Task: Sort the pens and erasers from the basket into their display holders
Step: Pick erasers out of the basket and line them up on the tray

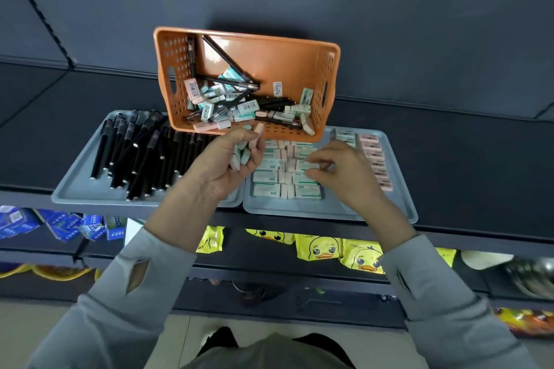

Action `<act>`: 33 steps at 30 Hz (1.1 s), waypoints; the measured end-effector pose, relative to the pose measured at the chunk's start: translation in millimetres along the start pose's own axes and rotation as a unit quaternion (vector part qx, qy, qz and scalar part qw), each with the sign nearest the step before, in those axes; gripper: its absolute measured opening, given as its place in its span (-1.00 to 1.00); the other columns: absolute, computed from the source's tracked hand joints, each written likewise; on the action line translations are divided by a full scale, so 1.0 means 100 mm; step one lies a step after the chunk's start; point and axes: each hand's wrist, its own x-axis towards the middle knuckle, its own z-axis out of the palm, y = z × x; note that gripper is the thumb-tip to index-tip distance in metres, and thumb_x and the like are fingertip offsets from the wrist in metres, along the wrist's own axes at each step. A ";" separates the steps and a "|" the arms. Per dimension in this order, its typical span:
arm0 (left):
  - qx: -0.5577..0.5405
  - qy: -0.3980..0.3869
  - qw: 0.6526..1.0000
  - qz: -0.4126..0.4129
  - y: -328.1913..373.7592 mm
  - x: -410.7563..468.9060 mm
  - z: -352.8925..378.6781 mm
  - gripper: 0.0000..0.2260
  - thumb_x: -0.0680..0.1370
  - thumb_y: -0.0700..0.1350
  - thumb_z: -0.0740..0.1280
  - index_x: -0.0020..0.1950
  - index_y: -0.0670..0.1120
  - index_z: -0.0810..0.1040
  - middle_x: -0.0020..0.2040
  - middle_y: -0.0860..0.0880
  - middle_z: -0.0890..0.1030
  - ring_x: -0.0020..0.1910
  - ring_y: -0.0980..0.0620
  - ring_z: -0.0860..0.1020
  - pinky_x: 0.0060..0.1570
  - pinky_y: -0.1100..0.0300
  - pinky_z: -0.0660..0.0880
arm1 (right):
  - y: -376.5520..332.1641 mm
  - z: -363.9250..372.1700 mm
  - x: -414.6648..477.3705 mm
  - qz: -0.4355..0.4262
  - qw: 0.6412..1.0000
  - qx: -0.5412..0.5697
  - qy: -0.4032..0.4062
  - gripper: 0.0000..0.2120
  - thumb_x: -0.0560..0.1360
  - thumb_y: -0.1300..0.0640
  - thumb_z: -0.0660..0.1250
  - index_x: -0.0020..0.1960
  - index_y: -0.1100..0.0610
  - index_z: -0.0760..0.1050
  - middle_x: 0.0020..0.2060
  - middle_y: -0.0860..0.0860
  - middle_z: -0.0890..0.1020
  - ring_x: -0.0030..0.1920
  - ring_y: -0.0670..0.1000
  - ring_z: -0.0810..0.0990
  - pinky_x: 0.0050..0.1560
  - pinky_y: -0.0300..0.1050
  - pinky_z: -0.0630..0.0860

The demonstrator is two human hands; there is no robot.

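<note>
An orange perforated basket [287,48] stands tilted at the back of the shelf, holding black pens [227,61] and boxed erasers [248,106]. In front of it my left hand [227,165] grips a bunch of green and pink erasers [241,156]. My right hand [338,171] pinches a green-sleeved eraser [308,166] over the rows of erasers in the right grey tray [329,210]. The left grey tray [78,189] holds several black pens [141,153] laid side by side.
A column of pink erasers [376,159] lines the right tray's right side. Below the shelf edge hang blue packets [60,223] and yellow duck packets [338,250]. A dark back panel rises behind the basket.
</note>
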 end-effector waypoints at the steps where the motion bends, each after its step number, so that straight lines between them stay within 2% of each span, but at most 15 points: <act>1: 0.008 0.001 1.000 0.002 -0.01 -0.02 0.00 -0.83 0.55 -0.29 0.23 0.09 -0.12 0.50 -0.14 -0.06 0.56 -0.26 0.09 0.55 -0.43 0.38 0.46 | -0.01 0.02 0.00 -0.016 1.000 -0.012 0.014 -0.80 0.40 0.21 0.53 0.02 0.16 0.69 -0.09 0.04 0.61 -0.18 -0.04 0.57 -0.04 -0.13 0.53; 6: 0.036 0.002 0.999 -0.006 -0.08 -0.10 -0.02 -0.88 0.57 -0.25 0.21 0.01 -0.08 0.51 -0.12 -0.11 0.57 -0.29 0.08 0.53 -0.49 0.36 0.44 | -0.03 0.10 0.03 -0.052 0.997 -0.056 0.033 -0.82 0.40 0.25 0.52 0.00 0.14 0.68 -0.05 0.04 0.63 -0.13 -0.02 0.59 -0.02 -0.13 0.55; 8: 0.046 0.005 0.999 -0.009 -0.10 -0.13 -0.01 -0.88 0.58 -0.24 0.21 0.03 -0.09 0.51 -0.08 -0.14 0.60 -0.29 0.06 0.54 -0.52 0.35 0.42 | -0.09 0.08 0.05 -0.062 0.995 -0.062 0.052 -0.84 0.43 0.22 0.49 0.01 0.10 0.68 -0.07 0.00 0.64 -0.14 -0.07 0.58 -0.06 -0.21 0.54; 10: 0.076 0.008 0.997 -0.009 -0.12 -0.13 0.01 -0.88 0.59 -0.23 0.21 0.05 -0.11 0.51 -0.11 -0.15 0.63 -0.32 0.06 0.56 -0.55 0.35 0.39 | -0.24 0.04 0.08 -0.042 0.996 -0.006 0.078 -0.88 0.50 0.15 0.43 0.03 0.06 0.68 -0.10 -0.08 0.64 -0.16 -0.14 0.58 -0.10 -0.40 0.48; 11: 0.098 0.009 0.995 -0.008 -0.12 -0.13 0.02 -0.89 0.59 -0.23 0.22 0.07 -0.12 0.51 -0.15 -0.14 0.63 -0.34 0.06 0.57 -0.57 0.35 0.37 | -0.33 0.03 0.11 -0.020 0.996 0.058 0.069 -0.88 0.53 0.11 0.40 0.04 0.04 0.67 -0.10 -0.12 0.65 -0.13 -0.14 0.60 -0.10 -0.42 0.47; 13: 0.148 0.008 0.989 0.000 -0.13 -0.13 0.06 -0.89 0.58 -0.23 0.25 0.10 -0.16 0.49 -0.23 -0.14 0.62 -0.36 0.05 0.56 -0.58 0.34 0.35 | -0.49 0.02 0.19 0.023 0.981 0.192 0.006 -0.90 0.55 0.05 0.37 0.03 -0.03 0.64 -0.10 -0.15 0.67 -0.08 -0.11 0.63 -0.02 -0.23 0.56; 15: 0.187 0.004 0.982 0.011 -0.13 -0.12 0.09 -0.91 0.57 -0.23 0.27 0.06 -0.17 0.48 -0.29 -0.14 0.59 -0.37 0.04 0.53 -0.59 0.33 0.33 | -0.57 0.04 0.26 0.036 0.969 0.240 -0.040 -0.95 0.52 0.06 0.41 -0.04 -0.04 0.64 -0.15 -0.10 0.69 -0.13 -0.01 0.65 -0.04 0.05 0.61; 17: 0.195 0.003 0.981 0.021 -0.12 -0.12 0.10 -0.91 0.57 -0.22 0.28 0.07 -0.18 0.48 -0.27 -0.14 0.59 -0.37 0.04 0.52 -0.58 0.33 0.33 | -0.60 0.02 0.30 0.059 0.954 0.289 -0.056 -0.99 0.50 0.16 0.44 -0.09 0.07 0.63 -0.20 0.02 0.68 -0.22 0.07 0.61 -0.08 0.14 0.59; 19: 0.176 0.012 0.984 0.031 -0.10 -0.12 0.09 -0.86 0.59 -0.20 0.29 0.13 -0.18 0.48 -0.20 -0.16 0.60 -0.35 0.03 0.55 -0.56 0.32 0.36 | -0.58 -0.02 0.30 0.083 0.926 0.362 -0.072 -0.97 0.48 0.25 0.44 -0.10 0.16 0.61 -0.22 0.07 0.65 -0.23 0.06 0.60 -0.07 0.07 0.59; 22: 0.139 0.034 0.988 0.049 -0.08 -0.11 0.04 -0.82 0.60 -0.15 0.32 0.18 -0.15 0.49 -0.12 -0.16 0.60 -0.32 0.01 0.59 -0.54 0.30 0.41 | -0.47 -0.06 0.27 0.094 0.901 0.417 -0.077 -0.87 0.44 0.36 0.44 -0.07 0.19 0.60 -0.19 -0.01 0.65 -0.19 -0.08 0.60 -0.11 -0.22 0.57; 25: 0.117 0.039 0.992 0.041 -0.07 -0.09 0.00 -0.81 0.59 -0.06 0.33 0.14 -0.12 0.51 -0.19 -0.10 0.59 -0.31 0.01 0.57 -0.54 0.30 0.41 | -0.36 -0.07 0.23 0.100 0.875 0.469 -0.073 -0.75 0.41 0.45 0.42 0.03 0.22 0.57 -0.08 0.03 0.65 -0.04 -0.06 0.62 0.01 -0.21 0.56; 29: 0.084 0.035 0.996 0.006 -0.07 -0.05 0.02 -0.88 0.60 -0.07 0.28 0.00 -0.12 0.49 -0.22 -0.10 0.51 -0.36 0.03 0.50 -0.57 0.32 0.34 | -0.30 -0.11 0.19 0.093 0.867 0.485 -0.064 -0.69 0.40 0.51 0.38 0.01 0.18 0.53 -0.03 0.02 0.64 0.04 0.01 0.60 0.05 -0.19 0.55; 31: 0.071 0.030 0.997 0.000 -0.08 -0.04 0.03 -0.91 0.60 -0.13 0.22 0.04 -0.12 0.47 -0.20 -0.10 0.52 -0.36 0.03 0.48 -0.56 0.33 0.30 | -0.29 -0.17 0.16 0.100 0.873 0.475 -0.049 -0.71 0.41 0.49 0.39 0.01 0.18 0.55 -0.01 0.02 0.65 0.04 -0.01 0.62 0.01 -0.24 0.55; 33: 0.080 0.016 0.997 0.002 -0.10 -0.03 0.07 -0.90 0.62 -0.17 0.17 0.09 -0.11 0.45 -0.21 -0.07 0.54 -0.38 0.06 0.46 -0.58 0.35 0.24 | -0.24 -0.28 0.13 0.126 0.889 0.440 -0.001 -0.77 0.44 0.42 0.42 0.00 0.15 0.60 -0.02 0.01 0.68 -0.03 -0.06 0.63 -0.09 -0.30 0.55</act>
